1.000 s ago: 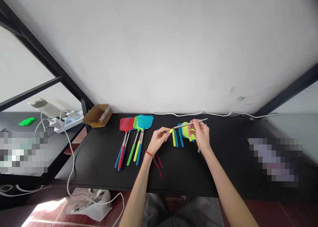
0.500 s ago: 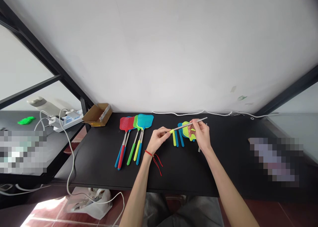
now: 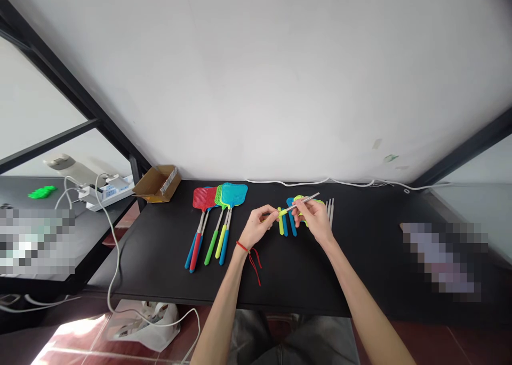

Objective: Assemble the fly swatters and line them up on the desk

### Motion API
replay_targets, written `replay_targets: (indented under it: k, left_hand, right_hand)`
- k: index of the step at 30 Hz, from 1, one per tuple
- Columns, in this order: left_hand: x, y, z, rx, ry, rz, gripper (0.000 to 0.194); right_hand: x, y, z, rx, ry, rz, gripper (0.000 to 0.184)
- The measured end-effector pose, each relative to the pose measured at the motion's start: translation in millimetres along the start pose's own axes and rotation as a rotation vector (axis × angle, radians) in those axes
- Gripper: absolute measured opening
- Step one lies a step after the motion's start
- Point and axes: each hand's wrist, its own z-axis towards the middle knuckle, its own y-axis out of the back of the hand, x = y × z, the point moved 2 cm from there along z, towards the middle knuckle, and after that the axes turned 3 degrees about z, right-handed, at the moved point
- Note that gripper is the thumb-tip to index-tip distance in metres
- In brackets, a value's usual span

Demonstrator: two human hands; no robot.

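My left hand is closed, pinching a yellow-green fly swatter handle by its end. A thin silver metal rod slants up to the right from that handle, and the fingers of my right hand are closed around it. Below and behind my hands lie loose handles, one yellow-green and blue ones. Blue and yellow-green mesh swatter heads lie behind my right hand, partly hidden. Several loose metal rods lie beside my right hand.
Several whole fly swatters lie in a group on the black table at left. An open cardboard box stands at the back left. White cables run along the wall and down the left side. A blurred item lies at right.
My right hand has moved left along the rod, closer to my left hand. Less rod shows between handle and fingers, and the loose rods beside my right hand are more visible.
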Motion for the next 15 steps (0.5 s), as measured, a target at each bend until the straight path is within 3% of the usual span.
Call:
replay_targets:
  k: [15]
  left_hand:
    - [4.0,-6.8,0.9,0.053,0.015,-0.155,0.037]
  right_hand:
    - [-5.1,0.2,-2.5,0.069,0.030,-0.025,0.030]
